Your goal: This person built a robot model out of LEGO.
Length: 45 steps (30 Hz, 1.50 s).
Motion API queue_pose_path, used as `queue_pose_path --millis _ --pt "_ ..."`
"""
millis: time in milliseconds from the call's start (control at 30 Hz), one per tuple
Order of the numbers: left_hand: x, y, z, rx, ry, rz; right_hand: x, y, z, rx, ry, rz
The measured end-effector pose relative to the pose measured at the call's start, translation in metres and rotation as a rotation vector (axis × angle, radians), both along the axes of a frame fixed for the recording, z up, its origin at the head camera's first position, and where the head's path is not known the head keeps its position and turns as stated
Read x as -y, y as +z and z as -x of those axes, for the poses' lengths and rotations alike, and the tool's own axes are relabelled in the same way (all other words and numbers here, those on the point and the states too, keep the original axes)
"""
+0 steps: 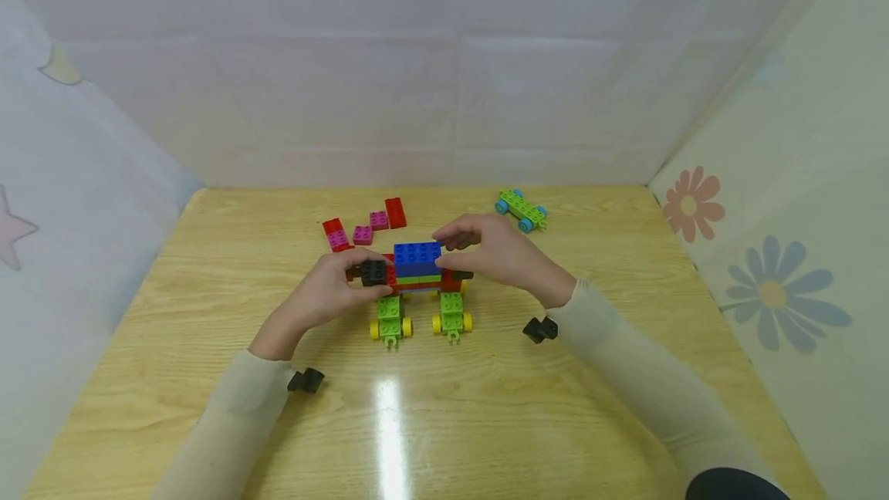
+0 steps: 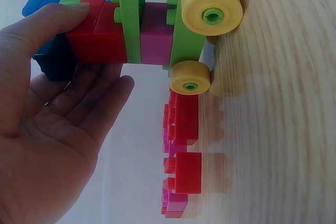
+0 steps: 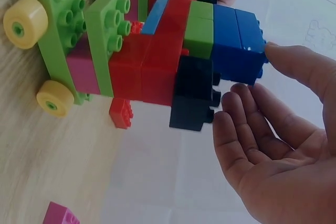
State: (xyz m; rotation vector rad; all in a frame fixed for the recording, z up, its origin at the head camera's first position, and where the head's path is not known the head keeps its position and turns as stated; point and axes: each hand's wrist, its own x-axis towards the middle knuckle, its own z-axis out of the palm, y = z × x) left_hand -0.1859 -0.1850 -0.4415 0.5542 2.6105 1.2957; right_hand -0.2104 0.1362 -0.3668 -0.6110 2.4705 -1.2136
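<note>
A vehicle-like build of toy bricks (image 1: pixel 417 282) stands on two green wheeled bases (image 1: pixel 390 315) with yellow wheels. My left hand (image 1: pixel 325 292) grips its left end, the thumb on a red brick (image 2: pixel 110 32) and the fingers behind, beside a black brick (image 1: pixel 373 272). Stacked blue bricks (image 1: pixel 417 255) top the build over a layer of green. At their right end is my right hand (image 1: pixel 496 253), thumb tip right at the corner and fingers loosely bent. Another black brick (image 3: pixel 191 95) sticks out on the right side.
Behind the build lie loose pink bricks (image 1: pixel 363 234) and red bricks (image 1: pixel 395 213). A separate green wheeled base (image 1: pixel 522 209) with blue wheels sits at the back right. White sheets (image 1: pixel 444 99) hang beyond the wooden table (image 1: pixel 590 376).
</note>
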Motion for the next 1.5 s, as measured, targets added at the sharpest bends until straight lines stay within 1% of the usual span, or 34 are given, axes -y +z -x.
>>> queue_pose_path --millis 200,367,500,567,633,700,967,1167,1300,1500 --pt "0.001 -0.001 -0.001 -0.001 0.001 0.009 -0.017 0.005 0.007 -0.001 -0.029 0.058" --pt "0.001 0.0 -0.003 -0.008 0.007 0.02 -0.031 0.012 0.012 0.035 -0.074 0.08" --pt "0.001 0.0 -0.004 -0.016 0.004 0.032 -0.04 0.013 0.015 0.043 -0.106 0.075" --pt "0.002 0.001 -0.005 -0.019 0.004 0.033 -0.043 0.011 0.018 0.025 -0.106 0.061" --pt "0.003 0.001 -0.006 -0.016 0.003 0.029 -0.045 0.008 0.022 0.006 -0.105 0.049" --pt "0.004 0.001 -0.008 -0.011 0.003 0.025 -0.047 0.005 0.025 0.006 -0.104 0.053" --pt "0.005 0.001 -0.013 0.001 0.005 0.023 -0.046 -0.014 0.043 0.05 -0.128 0.077" --pt "0.005 0.002 -0.017 0.017 0.019 0.032 -0.038 -0.033 0.06 0.074 -0.143 0.076" --pt "0.005 0.003 -0.02 0.027 0.03 0.042 -0.03 -0.045 0.071 0.093 -0.137 0.092" --pt "0.004 0.003 -0.023 0.037 0.016 0.033 -0.017 -0.062 0.082 0.076 -0.127 0.09"
